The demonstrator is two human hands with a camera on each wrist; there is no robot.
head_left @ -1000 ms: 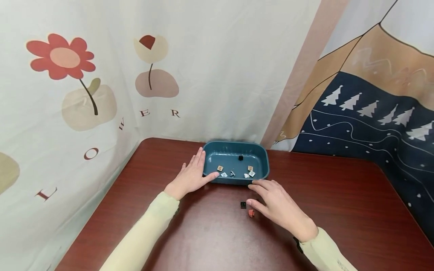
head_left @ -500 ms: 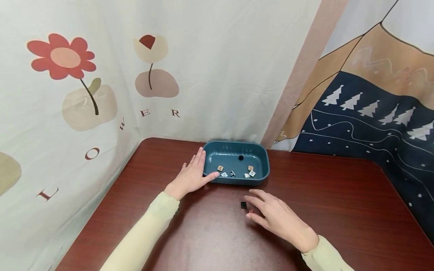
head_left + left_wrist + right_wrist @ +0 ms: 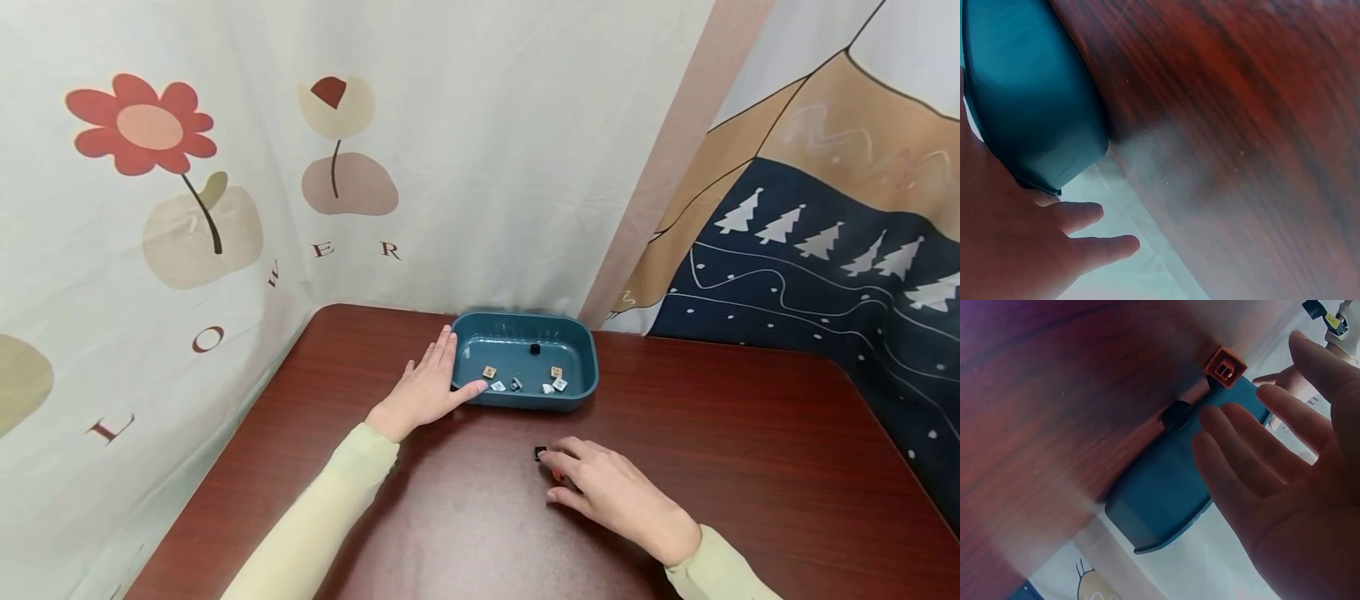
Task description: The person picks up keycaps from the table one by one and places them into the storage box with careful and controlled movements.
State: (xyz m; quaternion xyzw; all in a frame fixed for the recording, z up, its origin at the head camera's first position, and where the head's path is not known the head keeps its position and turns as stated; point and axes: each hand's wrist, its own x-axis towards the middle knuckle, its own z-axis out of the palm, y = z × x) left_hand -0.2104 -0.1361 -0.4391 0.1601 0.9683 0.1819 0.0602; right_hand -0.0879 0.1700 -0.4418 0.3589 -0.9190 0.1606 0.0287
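Bin (image 3: 532,402) sits against my straight-fingered left hand (image 3: 422,387), seemingly for steadiness; my right hand (image 3: 615,497), loosely spread, hangs over a red piece (image 3: 557,475) beside a black piece (image 3: 539,453) on the desk (image 3: 450,517).

We find a curtained indoor spot, its kind of room unclear, where a flower-printed curtain (image 3: 480,167) and tree-printed curtain (image 3: 817,279) border a wood-grain table (image 3: 720,433).

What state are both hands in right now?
Left hand: open, touching the teal bin.
Right hand: open, near the red piece, holding nothing.
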